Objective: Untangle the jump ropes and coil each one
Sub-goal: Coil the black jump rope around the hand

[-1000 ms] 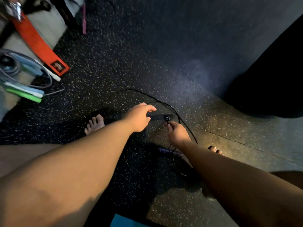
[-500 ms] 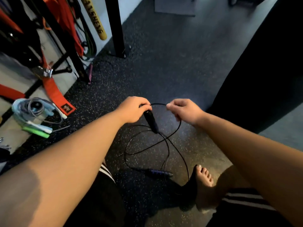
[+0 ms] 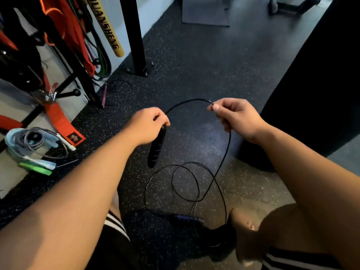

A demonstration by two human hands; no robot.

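A thin black jump rope [image 3: 224,158] arcs between my hands and drops into loose overlapping loops on the speckled rubber floor. My left hand [image 3: 150,123] grips the top of its black handle [image 3: 156,148], which hangs downward. My right hand [image 3: 236,115] pinches the rope between thumb and fingers, held up at about the same height. The rope's other handle [image 3: 187,218], dark blue, lies on the floor by my bare foot [image 3: 243,227]. A coiled bundle of pale blue and grey ropes with green and white handles [image 3: 33,147] lies at the left.
A black upright post [image 3: 134,36] stands ahead on the left. Red and orange straps [image 3: 58,117], resistance bands and a yellow stick hang on a rack at the far left. A large black object [image 3: 321,84] fills the right side. A thin rope with a pink handle [image 3: 104,96] lies near the post.
I have risen from a low reach to the floor, lifting the black handle and rope. My hands have since moved apart, drawing the rope into a wider arc.
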